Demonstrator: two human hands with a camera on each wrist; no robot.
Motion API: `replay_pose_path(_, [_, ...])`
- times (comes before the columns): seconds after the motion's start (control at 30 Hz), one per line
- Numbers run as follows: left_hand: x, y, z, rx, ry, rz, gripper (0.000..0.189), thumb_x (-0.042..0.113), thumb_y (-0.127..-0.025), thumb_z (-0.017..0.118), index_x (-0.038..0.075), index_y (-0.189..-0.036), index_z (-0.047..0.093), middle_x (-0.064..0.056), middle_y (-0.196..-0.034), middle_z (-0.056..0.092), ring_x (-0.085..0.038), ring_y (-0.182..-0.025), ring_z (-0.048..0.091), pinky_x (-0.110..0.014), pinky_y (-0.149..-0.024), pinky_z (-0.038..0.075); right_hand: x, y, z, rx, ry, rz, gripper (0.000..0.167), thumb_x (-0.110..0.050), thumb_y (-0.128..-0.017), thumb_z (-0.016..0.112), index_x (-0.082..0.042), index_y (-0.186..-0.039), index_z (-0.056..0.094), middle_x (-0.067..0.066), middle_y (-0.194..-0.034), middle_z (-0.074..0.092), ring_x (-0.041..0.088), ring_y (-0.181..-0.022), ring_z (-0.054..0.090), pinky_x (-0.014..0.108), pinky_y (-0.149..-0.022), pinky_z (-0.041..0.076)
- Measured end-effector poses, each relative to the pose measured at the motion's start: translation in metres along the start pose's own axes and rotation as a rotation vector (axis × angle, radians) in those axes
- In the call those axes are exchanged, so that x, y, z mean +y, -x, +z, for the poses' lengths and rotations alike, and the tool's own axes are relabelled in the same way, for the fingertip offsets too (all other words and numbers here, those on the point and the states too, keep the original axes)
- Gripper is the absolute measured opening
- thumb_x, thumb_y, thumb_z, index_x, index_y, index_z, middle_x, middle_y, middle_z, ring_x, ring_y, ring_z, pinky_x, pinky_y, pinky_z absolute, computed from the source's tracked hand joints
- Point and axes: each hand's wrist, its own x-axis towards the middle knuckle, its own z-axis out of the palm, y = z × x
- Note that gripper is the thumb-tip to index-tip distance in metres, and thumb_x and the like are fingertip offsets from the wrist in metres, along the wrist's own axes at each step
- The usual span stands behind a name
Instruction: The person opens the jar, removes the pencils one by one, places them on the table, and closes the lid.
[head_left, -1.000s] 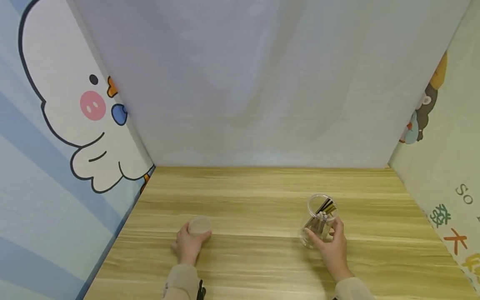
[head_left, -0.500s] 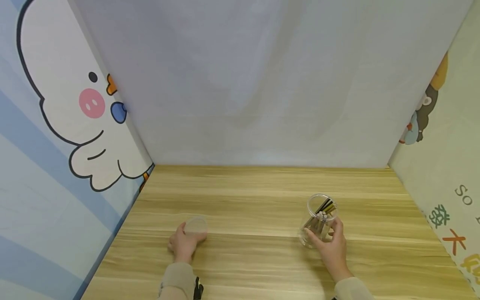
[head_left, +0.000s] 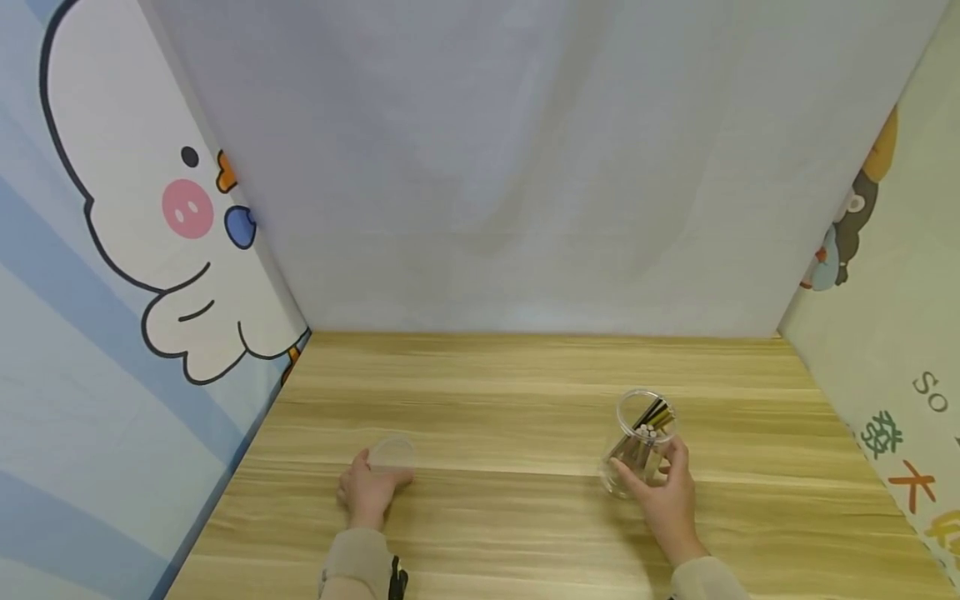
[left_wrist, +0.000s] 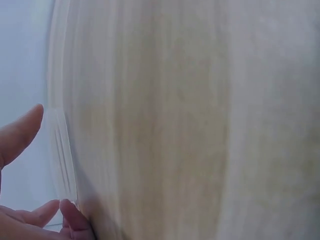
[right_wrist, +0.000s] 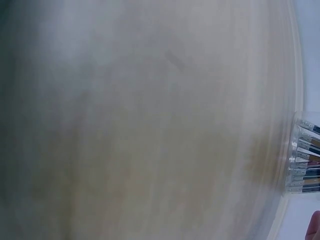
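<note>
Plainly, the clear jar (head_left: 615, 442) stands on the right part of the bench (head_left: 502, 408), its mouth uppermost and uncovered. Inside it, a bunch of thin sticks (head_left: 649, 423) leans toward the right side of the rim; some are dark, some yellowish, and a few have white ends. The right hand (head_left: 666, 492) has hold of the jar from the near right, its fingers curved round the wall and parted by the jar's width, with the thumb on the near left side.

Well to the left, the left hand (head_left: 367, 496) holds a round, pale see-through lid (head_left: 393, 454) by the rim, the thumb on its right and the other fingers curled at its left. The lid is low over the bench, though whether it touches the wood is hard to tell, even from the left wrist view.

Beige sleeves cover both forearms near the viewer, and a black item (head_left: 397, 579) shows just right of the left sleeve (head_left: 356, 558). The bench has a yellowish wood grain running left to right. Along its far edge hangs a grey-white cloth (head_left: 480, 167). A blue striped panel (head_left: 67, 433) bearing a white cartoon figure (head_left: 135, 225) borders the left; a pale panel (head_left: 885, 325) with printed lettering and a dark cartoon figure (head_left: 855, 217) borders the right.
</note>
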Motion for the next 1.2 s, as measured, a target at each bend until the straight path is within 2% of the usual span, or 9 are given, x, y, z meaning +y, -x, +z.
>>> replay_pose_path(0.23, [0.005, 0.002, -0.004, 0.008, 0.026, -0.041, 0.097, 0.026, -0.079, 0.079, -0.002, -0.153, 0.023, -0.036, -0.143, 0.035, -0.055, -0.132, 0.020, -0.066, -0.108, 0.021, -0.001, -0.002, 0.000, -0.022, 0.002, 0.024, 0.084, -0.011, -0.077, 0.083, -0.001, -0.143, 0.032, 0.021, -0.132, 0.054, 0.019, -0.108, 0.045, 0.029, -0.088, 0.034])
replay_pose_path(0.37, [0.013, 0.005, -0.006, 0.046, 0.025, -0.005, 0.088, 0.032, -0.084, 0.075, 0.001, -0.152, 0.028, -0.032, -0.146, 0.035, -0.053, -0.131, 0.024, -0.064, -0.106, 0.022, -0.001, -0.004, -0.001, -0.037, 0.005, 0.028, 0.086, -0.011, -0.076, 0.083, 0.000, -0.143, 0.030, 0.022, -0.131, 0.053, 0.017, -0.108, 0.044, 0.028, -0.089, 0.034])
replay_pose_path(0.5, [0.026, 0.008, -0.004, 0.072, 0.123, 0.045, 0.081, 0.030, -0.086, 0.074, 0.002, -0.150, 0.033, -0.027, -0.146, 0.036, -0.050, -0.133, 0.023, -0.063, -0.107, 0.024, -0.001, -0.007, -0.002, -0.062, 0.005, 0.046, 0.086, -0.012, -0.076, 0.083, 0.001, -0.143, 0.030, 0.021, -0.133, 0.051, 0.019, -0.111, 0.044, 0.029, -0.090, 0.034])
replay_pose_path(0.63, [0.042, 0.011, 0.001, 0.083, 0.189, 0.085, 0.074, 0.027, -0.086, 0.076, 0.003, -0.146, 0.040, -0.025, -0.145, 0.035, -0.050, -0.133, 0.022, -0.062, -0.106, 0.027, 0.000, -0.009, -0.004, -0.099, 0.002, 0.027, 0.086, -0.014, -0.077, 0.083, -0.002, -0.144, 0.032, 0.024, -0.141, 0.048, 0.031, -0.124, 0.044, 0.042, -0.100, 0.035])
replay_pose_path(0.73, [0.054, 0.015, 0.004, 0.061, 0.212, 0.101, 0.070, 0.029, -0.087, 0.075, 0.004, -0.145, 0.044, -0.023, -0.146, 0.035, -0.048, -0.131, 0.024, -0.061, -0.104, 0.031, 0.002, -0.010, -0.005, -0.117, -0.015, 0.011, 0.085, -0.014, -0.077, 0.084, -0.004, -0.146, 0.034, 0.024, -0.144, 0.045, 0.039, -0.133, 0.040, 0.057, -0.105, 0.033])
replay_pose_path(0.8, [0.062, 0.018, 0.006, 0.038, 0.244, 0.117, 0.068, 0.029, -0.088, 0.075, 0.005, -0.144, 0.045, -0.022, -0.147, 0.036, -0.044, -0.130, 0.026, -0.057, -0.100, 0.034, 0.003, -0.011, -0.005, -0.127, -0.029, 0.011, 0.085, -0.013, -0.077, 0.083, -0.005, -0.146, 0.033, 0.024, -0.145, 0.045, 0.040, -0.135, 0.038, 0.061, -0.107, 0.031])
replay_pose_path(0.97, [0.080, 0.026, 0.009, -0.006, 0.314, 0.161, 0.065, 0.027, -0.088, 0.076, 0.005, -0.143, 0.048, -0.017, -0.145, 0.039, -0.037, -0.126, 0.031, -0.047, -0.093, 0.037, 0.001, -0.011, -0.008, -0.157, -0.029, 0.046, 0.084, -0.016, -0.079, 0.082, -0.003, -0.144, 0.032, 0.023, -0.143, 0.045, 0.039, -0.132, 0.039, 0.063, -0.108, 0.030])
replay_pose_path(1.1, [0.091, 0.031, 0.013, -0.027, 0.342, 0.205, 0.062, 0.025, -0.088, 0.075, 0.005, -0.141, 0.050, -0.016, -0.144, 0.041, -0.036, -0.126, 0.030, -0.048, -0.096, 0.035, -0.003, -0.011, -0.010, -0.194, -0.032, 0.107, 0.084, -0.021, -0.081, 0.082, -0.006, -0.145, 0.029, 0.021, -0.143, 0.044, 0.039, -0.128, 0.040, 0.066, -0.106, 0.029])
replay_pose_path(1.2, [0.096, 0.033, 0.018, -0.022, 0.365, 0.231, 0.057, 0.021, -0.088, 0.076, 0.004, -0.137, 0.053, -0.016, -0.142, 0.045, -0.035, -0.125, 0.031, -0.048, -0.097, 0.033, -0.003, -0.011, -0.011, -0.224, -0.058, 0.146, 0.085, -0.023, -0.083, 0.081, -0.009, -0.147, 0.027, 0.020, -0.143, 0.042, 0.041, -0.131, 0.037, 0.072, -0.107, 0.023])
